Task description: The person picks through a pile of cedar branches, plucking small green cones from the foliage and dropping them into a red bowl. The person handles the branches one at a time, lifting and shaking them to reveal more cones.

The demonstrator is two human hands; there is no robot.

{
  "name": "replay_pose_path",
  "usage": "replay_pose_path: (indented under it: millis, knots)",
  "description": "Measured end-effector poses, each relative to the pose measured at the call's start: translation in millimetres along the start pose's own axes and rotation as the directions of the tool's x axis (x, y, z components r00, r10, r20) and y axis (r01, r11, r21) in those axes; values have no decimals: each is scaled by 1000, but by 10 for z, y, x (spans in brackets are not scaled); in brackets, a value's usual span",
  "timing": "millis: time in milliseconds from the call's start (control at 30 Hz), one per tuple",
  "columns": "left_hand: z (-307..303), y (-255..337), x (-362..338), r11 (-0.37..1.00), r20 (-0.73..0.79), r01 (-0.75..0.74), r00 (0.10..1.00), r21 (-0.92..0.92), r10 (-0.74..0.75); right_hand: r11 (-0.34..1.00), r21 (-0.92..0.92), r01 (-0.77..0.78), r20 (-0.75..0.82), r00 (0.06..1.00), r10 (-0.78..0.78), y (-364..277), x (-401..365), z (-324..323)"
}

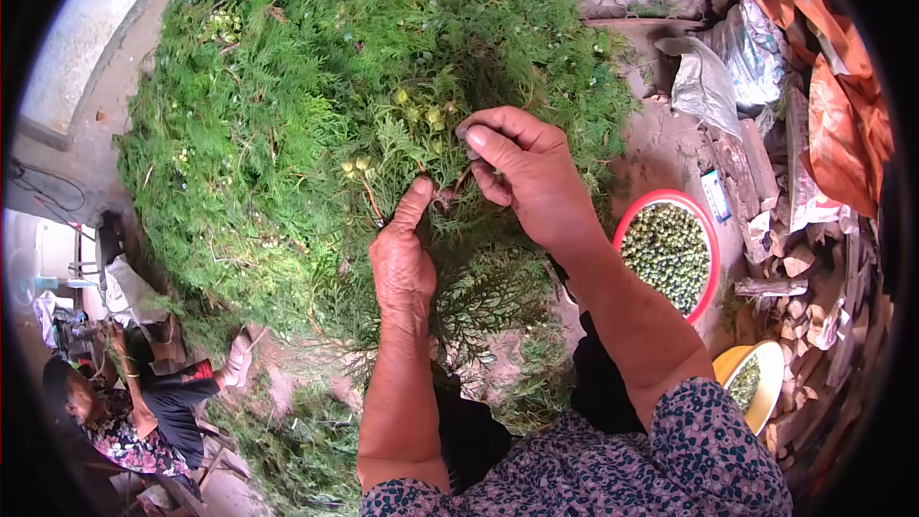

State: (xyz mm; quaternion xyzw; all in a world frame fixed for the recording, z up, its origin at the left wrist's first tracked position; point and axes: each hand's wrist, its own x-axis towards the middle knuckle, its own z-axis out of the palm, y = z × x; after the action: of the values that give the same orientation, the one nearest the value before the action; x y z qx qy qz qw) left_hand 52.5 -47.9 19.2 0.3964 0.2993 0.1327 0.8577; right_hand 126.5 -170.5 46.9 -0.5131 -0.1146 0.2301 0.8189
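Observation:
My left hand point(402, 263) is closed round the stems of a leafy conifer sprig point(412, 139), thumb on top. The sprig carries small yellow-green cones point(433, 118) near its tips. Just to the right, my right hand point(531, 168) has thumb and forefinger pinched together beside those cones. Whatever lies between these fingertips, if anything, is too hidden to name. Both hands are over a big heap of cut green conifer branches point(258, 124).
A red-rimmed basin point(714, 254) full of small green cones stands to the right. Below it is a yellow bowl point(766, 388) with more cones. Split firewood point(809, 302) and an orange cloth point(838, 124) lie far right. Another person point(139, 416) sits at lower left.

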Motion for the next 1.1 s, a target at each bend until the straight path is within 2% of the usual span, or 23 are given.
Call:
replay_pose_path:
  millis: [33, 100, 200, 267, 333, 367, 500, 567, 633, 667, 733, 767, 833, 867, 900, 933, 967, 1000, 1033, 1100]
  knots:
    - [15, -6, -7, 1000, -21, -11, 1000, 7, 11, 1000, 0, 3, -2, 1000, -3, 10, -4, 16]
    - [24, -10, -13, 1000, -40, -23, 999, 15, 24, 983, -153, 106, -44, 993, -114, 46, -7, 75]
    - [21, -19, -15, 998, -8, -60, 998, 15, 61, 980, -177, 86, -48, 994, -96, 84, 17, 68]
    - [29, -32, -22, 991, -39, -103, 994, 86, 106, 980, -187, 65, -69, 994, -79, 84, 20, 69]
    - [24, -6, -43, 992, -60, -58, 996, 111, 65, 950, -288, 118, 4, 992, -122, 96, 24, 45]
    - [28, 10, -55, 991, -83, -12, 996, 134, 24, 950, -289, 119, 5, 992, -123, 106, 28, 31]
    - [64, 62, -81, 990, -119, 18, 993, 140, -2, 920, -371, 124, 57, 992, -111, 117, 37, 12]
    - [44, 65, -57, 992, -44, -22, 999, 122, 27, 913, -391, 114, 64, 993, -96, 127, 35, 18]
    - [93, 92, -79, 992, -53, -50, 997, 116, 56, 775, -550, 312, 117, 947, -298, 171, 36, 20]
    - [108, 103, -87, 991, -61, -76, 995, 112, 83, 775, -550, 312, 117, 947, -298, 196, 47, 18]
    - [102, 99, -83, 987, -51, -111, 992, 116, 118, 588, -628, 510, 229, 843, -487, 235, 66, 6]
    - [97, 94, -78, 982, -40, -147, 987, 118, 153, 588, -628, 510, 229, 843, -487, 230, 55, 10]
    - [27, 62, -30, 977, -23, -158, 986, 142, 163, 789, -517, 333, 164, 943, -290, 196, 22, 33]
    - [0, 56, -15, 972, -7, -169, 985, 165, 172, 789, -516, 333, 165, 943, -290, 159, 16, 22]
    - [-4, 70, -16, 972, -8, -169, 985, 165, 173, 944, -307, 125, 141, 986, -84, 106, 10, -2]
    - [0, 81, -20, 981, -35, -128, 990, 147, 134, 990, -79, -114, 168, 978, 126, 64, 5, -12]
    - [4, 88, -20, 988, -63, -87, 993, 127, 95, 990, -80, -115, 170, 977, 127, 35, 4, 3]
    - [5, 84, -13, 988, -63, -88, 993, 128, 96, 991, 0, -130, 166, 978, 128, 9, 2, 16]
    - [2, 71, 0, 985, -64, -116, 990, 129, 125, 986, 80, -144, 161, 978, 130, -1, 2, 24]
    - [-9, 49, 23, 981, -65, -144, 986, 130, 154, 983, 118, -140, 174, 978, 119, 16, -5, 38]
